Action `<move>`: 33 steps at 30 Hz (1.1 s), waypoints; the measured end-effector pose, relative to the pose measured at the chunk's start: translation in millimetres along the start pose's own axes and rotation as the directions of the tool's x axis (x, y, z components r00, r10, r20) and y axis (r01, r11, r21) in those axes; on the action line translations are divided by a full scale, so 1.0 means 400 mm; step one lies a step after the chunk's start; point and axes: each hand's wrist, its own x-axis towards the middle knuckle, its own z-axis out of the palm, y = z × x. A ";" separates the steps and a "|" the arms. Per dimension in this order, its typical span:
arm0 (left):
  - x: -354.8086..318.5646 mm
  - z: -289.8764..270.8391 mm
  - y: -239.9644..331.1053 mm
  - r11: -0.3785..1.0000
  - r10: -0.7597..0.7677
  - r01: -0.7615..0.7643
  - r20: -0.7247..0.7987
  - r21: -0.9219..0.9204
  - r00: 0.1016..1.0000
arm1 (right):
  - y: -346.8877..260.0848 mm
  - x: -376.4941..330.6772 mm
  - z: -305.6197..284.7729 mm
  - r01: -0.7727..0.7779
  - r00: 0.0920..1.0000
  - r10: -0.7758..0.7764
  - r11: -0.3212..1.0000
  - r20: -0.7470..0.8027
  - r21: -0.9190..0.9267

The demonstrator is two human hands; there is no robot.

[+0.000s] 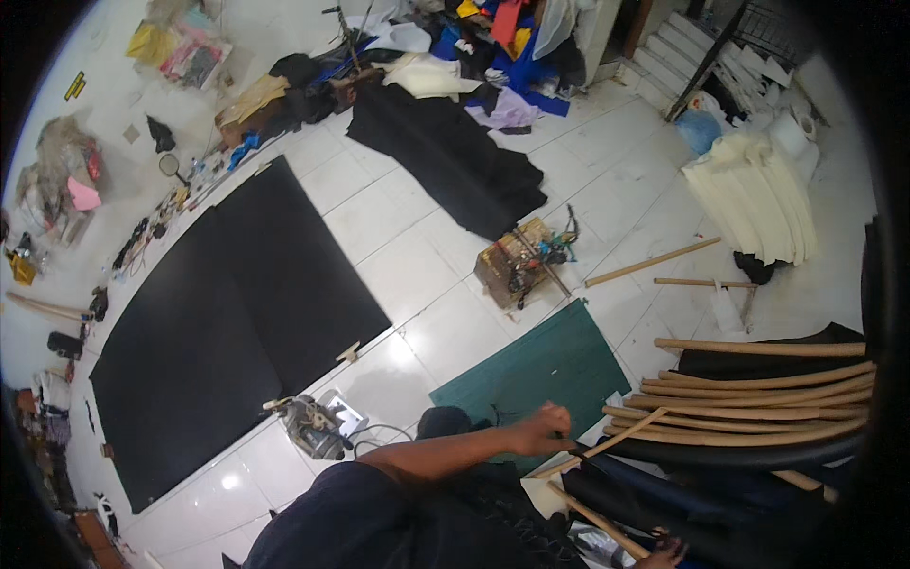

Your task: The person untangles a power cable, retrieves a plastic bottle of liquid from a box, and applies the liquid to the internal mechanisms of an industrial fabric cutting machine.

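My left hand [545, 430] is held out over the corner of a green cutting mat [531, 379], its fingers curled closed. The near end of a roll of dark cloth [645, 493] lies just below those fingers; whether they pinch it I cannot make out. At the lower edge, my right hand [664, 552] is partly cut off, beside the same dark cloth and close to a cardboard tube [602, 522]. Its fingers are too small and dark to read. A thinner tube [616, 441] slants between the hands.
Several long cardboard tubes [749, 412] are stacked at right. A large black cloth sheet [223, 322] lies on the tiled floor at left, with a cutting machine [318, 427] at its near corner. Beyond the mat stands a cluttered wooden box [517, 266]; cream cloth [754, 194] lies far right.
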 end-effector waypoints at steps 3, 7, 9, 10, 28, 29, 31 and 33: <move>-0.105 -0.020 -0.136 0.968 -0.149 0.144 0.006 0.206 0.989 | 0.084 0.033 0.522 0.147 0.942 -0.335 0.439 -0.010 -0.887; -0.028 0.003 -0.267 0.901 -0.313 0.250 0.134 0.356 0.940 | -0.004 0.168 0.665 0.272 0.906 -0.402 0.793 -0.132 -0.545; 0.083 -0.009 -0.273 0.919 -0.381 0.336 0.241 0.206 0.893 | -0.060 0.199 0.694 0.184 0.877 -0.428 0.718 -0.218 -0.671; 0.145 -0.040 -0.206 0.892 -0.451 0.418 0.298 0.170 0.841 | 0.014 0.172 0.878 0.008 0.809 -0.436 0.679 -0.395 -0.734; 0.977 0.130 0.210 0.399 0.008 0.858 0.937 -0.324 0.350 | 0.510 0.121 1.006 -0.172 0.961 -0.180 0.199 -0.209 -0.965; 0.970 0.184 0.193 0.309 0.023 0.883 0.931 -0.353 0.364 | 0.510 0.125 0.970 -0.351 0.926 -0.064 0.214 -0.372 -0.912; 0.967 0.217 0.235 0.435 -0.223 0.849 0.878 -0.300 0.425 | 0.493 0.153 0.907 -0.405 0.912 0.039 0.237 -0.408 -0.883; 0.992 0.298 0.228 0.725 -0.014 0.624 0.900 -0.292 0.437 | 0.447 0.181 0.813 -0.307 0.948 -0.007 0.236 -0.317 -0.922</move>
